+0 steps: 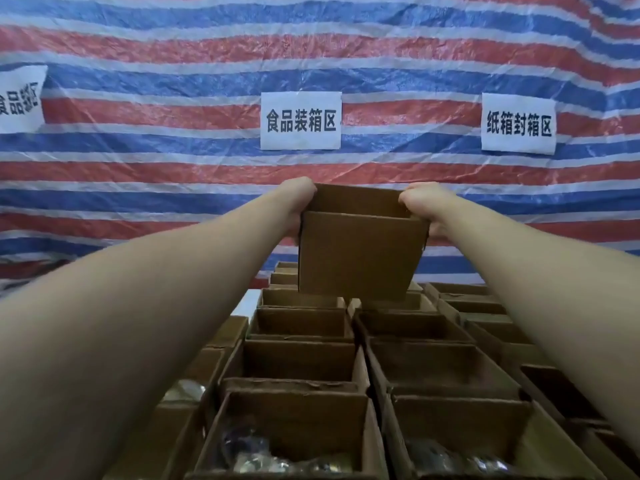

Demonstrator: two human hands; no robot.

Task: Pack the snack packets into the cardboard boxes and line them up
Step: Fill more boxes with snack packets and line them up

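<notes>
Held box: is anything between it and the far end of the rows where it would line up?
Nothing visible. The left hand and right hand grip the box by its sides, in the air above the far end of the box rows. Only open boxes lie beneath; the landing spot itself is hidden behind the box.

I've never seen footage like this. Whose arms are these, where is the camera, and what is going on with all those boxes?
There is no machine here: a person wears a camera on the head, so you look out along their own arms. The left hand and right hand each grip a side of one open cardboard box, held up in the air. Below it stand rows of open boxes; the nearest ones hold shiny snack packets. Behind hangs a striped tarpaulin with paper signs.
</notes>
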